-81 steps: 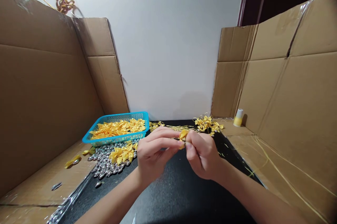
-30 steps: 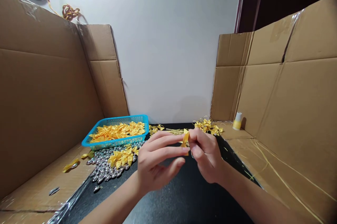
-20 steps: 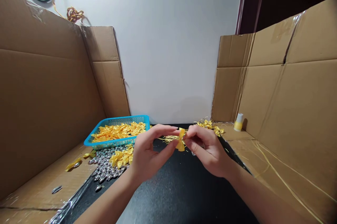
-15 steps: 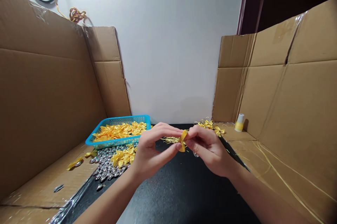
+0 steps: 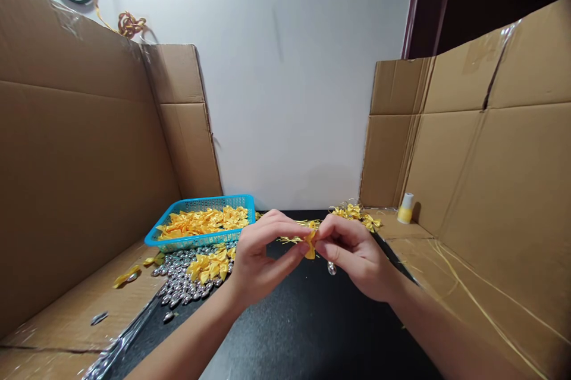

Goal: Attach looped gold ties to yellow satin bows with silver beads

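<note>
Between my two hands, over the black table, is a small yellow ribbon bow (image 5: 311,247). My left hand (image 5: 265,255) is closed, pinching the bow's left side between thumb and fingers. My right hand (image 5: 350,252) pinches at its right side, the fingertips pressed together and partly hiding what they grip. Just under the right thumb a shiny silver bead (image 5: 331,267) shows; whether it is attached to the bow I cannot tell. Behind the hands lies a bundle of thin gold ties (image 5: 292,239), partly covered by my fingers.
A blue basket (image 5: 154,242) of yellow bows stands at the left. Before it are silver beads (image 5: 178,291) and more bows (image 5: 212,266). Finished-looking bows (image 5: 352,212) lie at the back right, near a thread cone (image 5: 405,209). Cardboard walls (image 5: 495,172) rise on both sides.
The bow has turned a little and sits slightly lower between my fingertips. More of the silver bead shows below my right hand. Both hands stay nearly in place.
</note>
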### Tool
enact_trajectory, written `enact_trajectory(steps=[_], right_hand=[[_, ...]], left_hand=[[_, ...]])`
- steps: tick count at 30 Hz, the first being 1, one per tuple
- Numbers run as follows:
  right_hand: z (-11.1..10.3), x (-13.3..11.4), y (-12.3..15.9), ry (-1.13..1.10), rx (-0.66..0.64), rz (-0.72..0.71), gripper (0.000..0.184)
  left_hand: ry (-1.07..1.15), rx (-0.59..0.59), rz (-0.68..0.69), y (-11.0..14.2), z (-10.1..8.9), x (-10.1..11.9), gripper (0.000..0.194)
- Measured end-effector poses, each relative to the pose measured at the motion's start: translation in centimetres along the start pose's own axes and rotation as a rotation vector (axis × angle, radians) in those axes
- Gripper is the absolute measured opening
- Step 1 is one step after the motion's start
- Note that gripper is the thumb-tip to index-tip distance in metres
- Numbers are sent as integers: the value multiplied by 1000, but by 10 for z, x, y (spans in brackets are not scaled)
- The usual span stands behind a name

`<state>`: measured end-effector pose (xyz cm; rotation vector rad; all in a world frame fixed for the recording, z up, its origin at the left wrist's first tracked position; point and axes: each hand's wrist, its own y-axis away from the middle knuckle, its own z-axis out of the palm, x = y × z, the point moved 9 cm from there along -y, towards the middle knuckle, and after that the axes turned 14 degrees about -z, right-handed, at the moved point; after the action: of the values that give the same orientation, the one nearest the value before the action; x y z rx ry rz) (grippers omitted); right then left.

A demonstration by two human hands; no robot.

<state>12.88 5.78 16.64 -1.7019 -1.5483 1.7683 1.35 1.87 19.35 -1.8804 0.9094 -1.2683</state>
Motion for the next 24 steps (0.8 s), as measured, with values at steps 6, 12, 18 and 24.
enact_trajectory(steps=[6,12,18,24], right_hand=[[1,-4,-2,27,-54,1,13],[3,-10,-3,52,-94,-25,15],[1,-11,-1,98,-78,-25,14],[-2,-4,1,58,-19,21,14]], left_hand=[[42,-19,-64,0,2,-5,18],[55,-53,-66,-2,5,-3,14],[31,-45,-12,-1,6,-1,15],[144,-57,-89,0,7,-11,17]])
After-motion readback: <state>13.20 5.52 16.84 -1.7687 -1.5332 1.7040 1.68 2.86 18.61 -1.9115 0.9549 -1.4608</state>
